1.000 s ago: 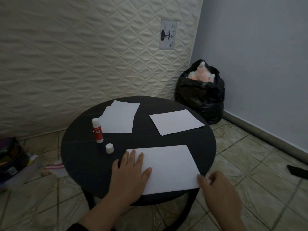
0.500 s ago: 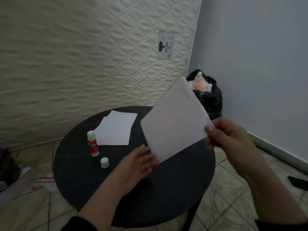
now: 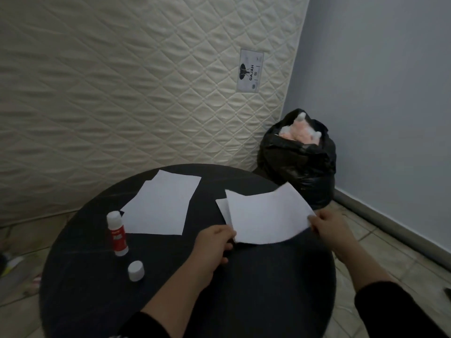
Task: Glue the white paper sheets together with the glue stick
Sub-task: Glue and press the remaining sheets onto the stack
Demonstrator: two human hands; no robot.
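A white paper sheet (image 3: 266,214) is held just over the round black table (image 3: 256,289), slightly curled. My left hand (image 3: 214,245) pinches its near-left corner and my right hand (image 3: 327,226) grips its right edge. Under it lies a second white sheet (image 3: 221,208), with only its left strip showing. Two more overlapping white sheets (image 3: 161,206) lie flat at the back left. The red-and-white glue stick (image 3: 117,233) stands upright and uncapped at the left, with its white cap (image 3: 136,270) on the table in front of it.
A quilted cream mattress (image 3: 134,93) leans against the wall behind the table. A black plastic bag (image 3: 297,162) with pink stuffing stands in the corner at the right. Tiled floor (image 3: 380,259) surrounds the table, with clutter at the far left edge.
The sheet lay flat at the table's front, then my right hand lifted it upright. Now both hands hold it low over the sheet at the right of the table.
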